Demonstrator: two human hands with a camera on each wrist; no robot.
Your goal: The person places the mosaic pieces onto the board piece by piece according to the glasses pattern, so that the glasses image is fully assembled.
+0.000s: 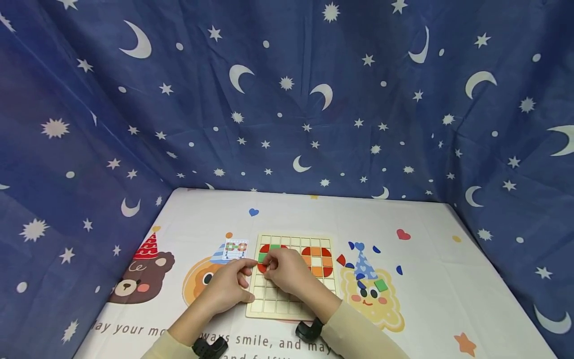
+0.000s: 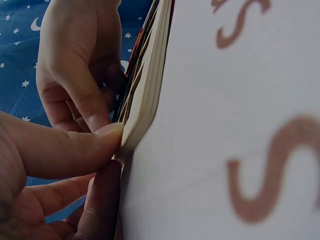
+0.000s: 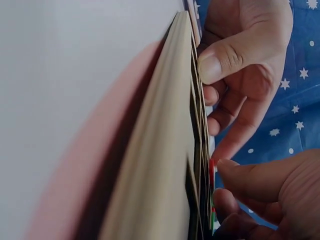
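A pale wooden grid board (image 1: 278, 307) lies on the table. My left hand (image 1: 229, 285) grips its left edge, thumb near the lower corner and fingers farther up; the thumb tip presses the rim in the left wrist view. Over the upper left of the grid, my right hand (image 1: 289, 269) pinches at a red piece (image 3: 212, 170) at the board surface. Its fingers hide most of that spot. Around them sit a green tile (image 1: 261, 257) and another green tile (image 1: 275, 247). To the right, red corners and orange tiles (image 1: 316, 271) form a ring.
A small printed pattern card (image 1: 235, 249) lies at the board's upper left. Right of the board are scattered a red piece (image 1: 341, 260), a green square (image 1: 380, 285) and several blue pieces (image 1: 399, 270). A blue star-and-moon curtain (image 1: 287, 124) closes off the back and sides.
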